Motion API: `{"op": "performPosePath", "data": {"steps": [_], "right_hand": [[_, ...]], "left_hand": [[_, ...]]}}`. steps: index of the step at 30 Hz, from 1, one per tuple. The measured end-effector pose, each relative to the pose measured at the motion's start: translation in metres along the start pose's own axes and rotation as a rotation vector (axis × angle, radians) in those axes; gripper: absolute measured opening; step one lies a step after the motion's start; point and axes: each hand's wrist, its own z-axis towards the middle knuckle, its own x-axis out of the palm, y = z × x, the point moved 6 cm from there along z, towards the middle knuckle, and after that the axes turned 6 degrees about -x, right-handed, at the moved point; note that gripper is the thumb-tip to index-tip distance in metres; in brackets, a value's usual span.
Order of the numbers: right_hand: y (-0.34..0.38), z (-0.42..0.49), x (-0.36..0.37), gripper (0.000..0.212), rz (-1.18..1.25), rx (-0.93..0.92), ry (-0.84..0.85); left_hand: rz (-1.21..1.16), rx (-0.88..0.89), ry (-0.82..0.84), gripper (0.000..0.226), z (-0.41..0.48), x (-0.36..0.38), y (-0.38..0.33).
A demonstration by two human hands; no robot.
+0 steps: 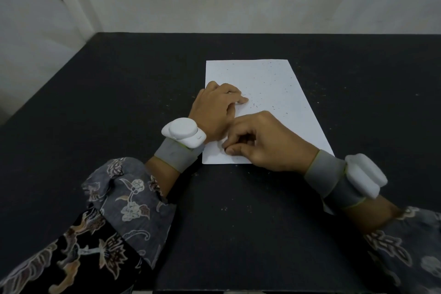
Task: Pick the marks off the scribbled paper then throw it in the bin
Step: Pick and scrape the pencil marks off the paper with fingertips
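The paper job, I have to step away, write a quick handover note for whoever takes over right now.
Left hand: resting on the paper, fingers pressing it flat against the black table.
Right hand: fingertips pinched together at the paper's near edge; what they hold is too small to tell.
Done: unclear.
Left: small dark specks remain across the sheet; paper not yet binned. No bin in view.

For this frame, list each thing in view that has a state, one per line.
paper: flat on table, specked with small dark bits
left hand: fingers resting on paper
right hand: fingertips pinched together at paper's near edge
table: dark, bits scattered beside paper
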Motion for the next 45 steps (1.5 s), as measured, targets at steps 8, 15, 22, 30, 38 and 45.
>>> {"op": "performPosePath", "data": {"steps": [8,15,22,30,38,45], "right_hand": [[0.002,0.000,0.005,0.006,0.059,-0.005,-0.059],[0.015,0.001,0.023,0.003,0.000,-0.098,0.144],[-0.008,-0.001,-0.030,0.018,0.210,0.060,-0.350],[-0.045,-0.024,-0.045,0.005,0.360,0.296,-0.320],[-0.026,-0.023,-0.033,0.005,0.121,0.162,-0.097],[-0.016,-0.017,-0.022,0.003,-0.242,0.046,-0.136]], "left_hand": [[-0.076,-0.008,0.018,0.032,0.003,0.000,0.004],[-0.055,-0.011,-0.010,0.030,0.002,-0.001,0.002],[0.022,0.079,-0.022,0.025,0.001,0.000,0.000],[0.057,0.086,-0.011,0.040,-0.003,-0.001,-0.003],[0.173,0.151,0.194,0.068,-0.010,0.009,-0.011],[0.207,0.096,0.295,0.069,-0.009,0.015,-0.007]]}}
